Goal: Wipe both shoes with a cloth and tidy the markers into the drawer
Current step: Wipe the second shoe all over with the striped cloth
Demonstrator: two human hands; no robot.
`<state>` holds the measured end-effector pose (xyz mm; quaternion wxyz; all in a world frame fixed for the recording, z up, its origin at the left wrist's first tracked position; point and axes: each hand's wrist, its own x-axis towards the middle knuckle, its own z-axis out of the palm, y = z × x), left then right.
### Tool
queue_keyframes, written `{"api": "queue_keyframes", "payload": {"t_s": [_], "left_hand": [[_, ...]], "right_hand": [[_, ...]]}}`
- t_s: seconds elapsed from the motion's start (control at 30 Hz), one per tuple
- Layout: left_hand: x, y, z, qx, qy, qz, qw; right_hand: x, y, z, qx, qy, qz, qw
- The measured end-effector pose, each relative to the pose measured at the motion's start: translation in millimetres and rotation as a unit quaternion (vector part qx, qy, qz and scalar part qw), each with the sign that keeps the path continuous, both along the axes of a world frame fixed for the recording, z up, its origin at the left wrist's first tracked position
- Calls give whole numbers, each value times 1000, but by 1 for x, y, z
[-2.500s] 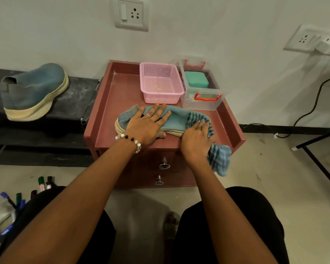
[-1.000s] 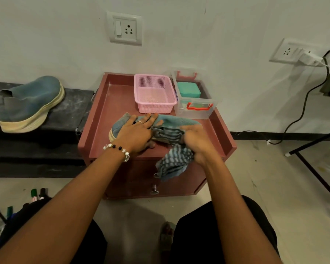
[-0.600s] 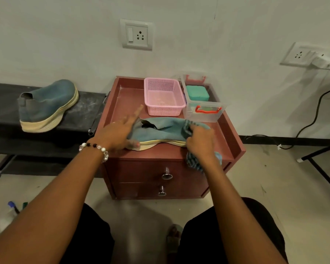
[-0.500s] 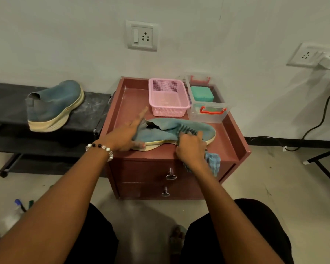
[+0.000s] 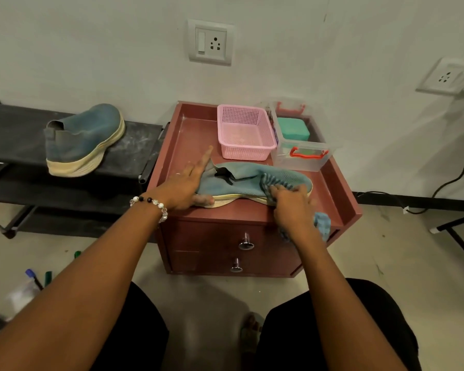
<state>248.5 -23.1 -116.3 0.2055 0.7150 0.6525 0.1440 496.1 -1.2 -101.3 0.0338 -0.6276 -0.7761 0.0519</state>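
A blue shoe with a cream sole lies on its side on top of the red-brown drawer cabinet. My left hand holds its heel end, with the index finger pointing straight out. My right hand grips a blue striped cloth and presses it against the shoe's toe. The second blue shoe stands on the black rack at the left. Several markers lie on the floor at the lower left. Both drawers are closed.
A pink basket and a clear box with red handles and a green block inside stand at the back of the cabinet top. A black cable and a black frame leg are at the right.
The view has swung left and up. My right hand with the cloth has moved along the shoe to the toe. My left hand slid from the shoe's side to its heel.
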Motion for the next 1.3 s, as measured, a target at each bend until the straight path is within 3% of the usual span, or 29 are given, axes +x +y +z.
{"api": "queue_keyframes", "payload": {"t_s": [0.1, 0.33, 0.5, 0.63, 0.77, 0.9, 1.03, 1.3], "left_hand": [[2, -3, 0, -3, 68, 14, 998], [12, -4, 3, -15, 81, 6, 997], [7, -3, 4, -38, 34, -9, 999], [7, -2, 4, -39, 25, -9, 999], [8, -1, 3, -29, 17, -9, 999], [4, 0, 2, -28, 7, -8, 1000], [2, 2, 7, -14, -31, -23, 999], [9, -6, 28, -6, -48, 1, 999]], "right_hand": [[-22, -6, -6, 25, -32, -7, 999], [-52, -13, -14, -4, 110, 134, 985], [-3, 10, -22, 10, 90, 51, 995], [-30, -8, -19, 27, 53, -4, 998], [-73, -27, -26, 23, 131, 96, 986], [-51, -14, -22, -6, 230, 156, 961], [-7, 13, -13, -19, 140, 82, 987], [15, 16, 15, 25, 160, 51, 985]]}}
